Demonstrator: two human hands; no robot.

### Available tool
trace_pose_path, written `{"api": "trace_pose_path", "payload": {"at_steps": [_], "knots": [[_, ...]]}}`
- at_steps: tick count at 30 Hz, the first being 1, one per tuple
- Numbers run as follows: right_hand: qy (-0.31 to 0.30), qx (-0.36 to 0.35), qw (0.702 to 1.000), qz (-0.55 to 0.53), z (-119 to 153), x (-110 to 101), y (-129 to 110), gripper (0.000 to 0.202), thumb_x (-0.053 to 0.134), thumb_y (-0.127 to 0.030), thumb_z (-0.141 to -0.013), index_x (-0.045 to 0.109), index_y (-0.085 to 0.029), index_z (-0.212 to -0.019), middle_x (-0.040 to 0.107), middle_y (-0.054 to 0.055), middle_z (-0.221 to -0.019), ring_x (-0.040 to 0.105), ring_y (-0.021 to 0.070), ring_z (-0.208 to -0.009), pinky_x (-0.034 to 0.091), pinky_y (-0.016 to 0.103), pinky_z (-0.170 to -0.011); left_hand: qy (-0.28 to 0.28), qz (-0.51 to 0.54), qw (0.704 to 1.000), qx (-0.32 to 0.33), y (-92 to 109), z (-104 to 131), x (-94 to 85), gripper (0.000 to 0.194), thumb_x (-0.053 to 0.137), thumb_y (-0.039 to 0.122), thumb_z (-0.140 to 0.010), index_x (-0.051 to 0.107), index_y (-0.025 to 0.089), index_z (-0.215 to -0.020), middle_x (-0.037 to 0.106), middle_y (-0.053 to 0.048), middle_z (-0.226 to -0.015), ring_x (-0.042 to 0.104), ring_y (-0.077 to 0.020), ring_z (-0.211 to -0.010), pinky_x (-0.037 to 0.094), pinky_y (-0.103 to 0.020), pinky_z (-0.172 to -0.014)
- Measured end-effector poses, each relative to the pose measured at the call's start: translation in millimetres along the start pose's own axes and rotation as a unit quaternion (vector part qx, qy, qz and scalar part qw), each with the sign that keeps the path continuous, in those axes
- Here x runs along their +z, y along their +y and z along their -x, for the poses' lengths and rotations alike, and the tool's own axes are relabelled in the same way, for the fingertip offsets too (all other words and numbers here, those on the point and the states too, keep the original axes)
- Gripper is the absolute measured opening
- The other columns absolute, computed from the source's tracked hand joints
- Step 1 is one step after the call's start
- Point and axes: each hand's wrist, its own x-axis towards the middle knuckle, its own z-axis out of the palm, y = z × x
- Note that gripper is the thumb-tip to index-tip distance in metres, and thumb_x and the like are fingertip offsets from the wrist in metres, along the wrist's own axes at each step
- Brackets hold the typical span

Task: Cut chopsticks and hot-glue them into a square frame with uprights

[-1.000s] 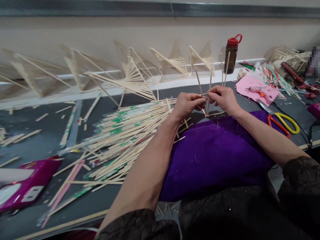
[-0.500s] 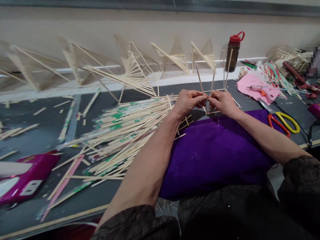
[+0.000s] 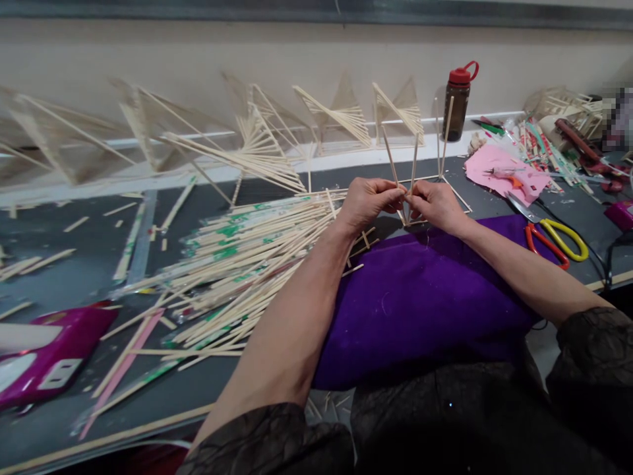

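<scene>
My left hand (image 3: pixel 373 201) is closed, pinching a thin wooden stick (image 3: pixel 389 153) that leans up to the left. With fingertips pressed together, my right hand (image 3: pixel 435 204) grips a second wooden stick (image 3: pixel 414 158), almost upright. The two sticks meet low down in a V at the near corner of a flat stick frame (image 3: pixel 463 195) on the table. At that frame's far corner two more sticks (image 3: pixel 447 138) stand upright. My fingers hide part of the joint. Purple cloth (image 3: pixel 420 303) lies under my forearms.
Loose chopsticks (image 3: pixel 257 244) spread to the left, some in wrappers. Finished stick models (image 3: pixel 341 115) line the wall. Scissors (image 3: pixel 564 239), a glue gun (image 3: pixel 514 175) on pink paper and a brown bottle (image 3: pixel 455 105) are at the right. A magenta packet (image 3: pixel 74 343) lies front left.
The whole view has shifted slightly, so things sit a little further left. Both hands keep their pinch on the sticks at the same corner.
</scene>
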Motion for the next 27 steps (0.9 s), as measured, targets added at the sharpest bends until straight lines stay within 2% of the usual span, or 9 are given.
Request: {"api": "trace_pose_path", "payload": {"at_steps": [4,9,13,20,27], "knots": [[0.002,-0.011,0.999,0.032,-2,2,-1,0.019,0.057,-0.021,-0.094,0.061,-0.018,-0.075,0.069,0.001,-0.067,0.066,0.0141,-0.07,0.048,0.027,-0.071,0.002,0.007,1.0,0.003,-2,-1,0.2,0.027,0.073,0.035,-0.073,0.08,0.014,-0.087,0.072,-0.006,-0.067,0.065,-0.0124,-0.061,0.056,-0.025,-0.062],[0.006,0.0,1.0,0.017,-1,3,0,0.021,0.057,-0.018,-0.094,0.059,-0.018,-0.073,0.067,0.0,-0.065,0.065,0.013,-0.067,0.045,0.024,-0.067,0.0,0.025,1.0,0.001,0,0,2.4,0.03,0.074,0.037,-0.071,0.079,0.012,-0.086,0.072,-0.005,-0.067,0.063,-0.0121,-0.06,0.056,-0.025,-0.063],[0.021,0.009,1.0,0.006,0,4,5,0.022,0.057,-0.021,-0.095,0.058,-0.018,-0.073,0.065,-0.001,-0.063,0.062,0.0124,-0.064,0.043,0.023,-0.065,-0.005,0.024,1.0,-0.005,1,1,2.4,0.029,0.073,0.037,-0.072,0.079,0.012,-0.087,0.072,-0.005,-0.069,0.063,-0.012,-0.062,0.054,-0.024,-0.061],[0.042,-0.024,0.999,-0.005,2,8,17,0.022,0.057,-0.027,-0.094,0.061,-0.018,-0.075,0.062,-0.002,-0.064,0.058,0.0121,-0.065,0.038,0.024,-0.063,-0.019,-0.001,1.0,-0.021,-6,2,-1.3,0.029,0.072,0.033,-0.074,0.08,0.014,-0.094,0.071,-0.004,-0.071,0.061,-0.011,-0.063,0.046,-0.022,-0.057],[0.017,-0.013,0.997,0.079,5,6,17,0.014,0.064,-0.028,-0.089,0.069,-0.017,-0.083,0.068,0.0,-0.076,0.056,0.0121,-0.068,0.036,0.025,-0.064,-0.053,-0.014,0.998,-0.032,-12,1,-1.9,0.03,0.072,0.034,-0.073,0.079,0.014,-0.093,0.071,-0.005,-0.072,0.056,-0.01,-0.059,0.04,-0.022,-0.053]]}}
